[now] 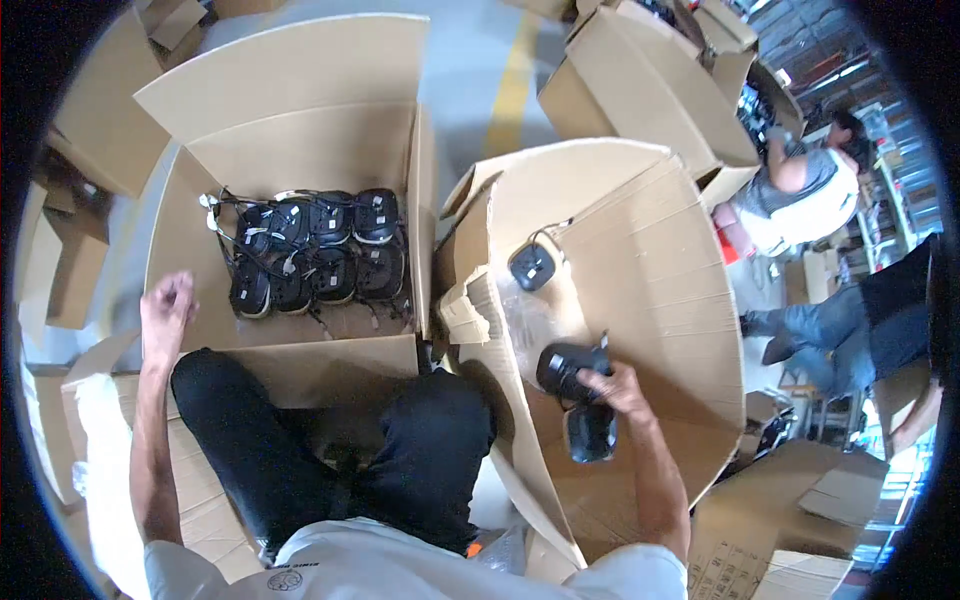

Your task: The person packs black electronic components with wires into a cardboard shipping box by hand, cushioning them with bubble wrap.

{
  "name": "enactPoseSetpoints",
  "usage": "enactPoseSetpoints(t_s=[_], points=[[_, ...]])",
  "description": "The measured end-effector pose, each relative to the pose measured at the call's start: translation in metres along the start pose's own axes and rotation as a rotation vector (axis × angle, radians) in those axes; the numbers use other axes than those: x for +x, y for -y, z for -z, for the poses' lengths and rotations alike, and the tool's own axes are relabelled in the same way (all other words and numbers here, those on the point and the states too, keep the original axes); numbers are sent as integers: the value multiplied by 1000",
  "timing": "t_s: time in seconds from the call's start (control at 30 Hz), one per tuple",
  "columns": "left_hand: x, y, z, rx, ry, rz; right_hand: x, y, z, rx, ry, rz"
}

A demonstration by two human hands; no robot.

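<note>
My right hand [620, 388] reaches into the right-hand cardboard box [660, 270] and is closed on a black rounded device [562, 370]. Just below it, a second black rounded device [590, 440] touches or nearly touches the first; whether my fingers hold that one too, I cannot tell. Farther back in this box lies a black device with a short cable [533, 264]. My left hand [168, 305] hovers by the left wall of the left-hand cardboard box [290, 140], fingers curled, nothing visible in them. In that box, several black devices with cables [332, 272] lie in two rows.
Open cardboard boxes [640, 90] stand at the back right, with more along the left. Two people are at the right, one in a light vest [810, 205]. My knees [435, 430] are against the left box's near side. A yellow line [512, 90] crosses the floor.
</note>
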State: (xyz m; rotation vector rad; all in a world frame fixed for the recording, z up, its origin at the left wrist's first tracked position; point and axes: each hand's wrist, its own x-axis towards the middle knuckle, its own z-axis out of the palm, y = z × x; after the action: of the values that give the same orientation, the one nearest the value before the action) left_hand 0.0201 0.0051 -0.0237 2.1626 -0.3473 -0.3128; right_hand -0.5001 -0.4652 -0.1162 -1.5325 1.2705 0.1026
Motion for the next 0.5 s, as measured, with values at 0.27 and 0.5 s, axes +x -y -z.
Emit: enactPoseSetpoints(t_s=[0.27,0.5], points=[[-95,-221,-127,221,37,-1380,-126,255,5,184,-46,530],[-78,-201,-107,-455,343,-711,-177,336,-80,204,-1,569]])
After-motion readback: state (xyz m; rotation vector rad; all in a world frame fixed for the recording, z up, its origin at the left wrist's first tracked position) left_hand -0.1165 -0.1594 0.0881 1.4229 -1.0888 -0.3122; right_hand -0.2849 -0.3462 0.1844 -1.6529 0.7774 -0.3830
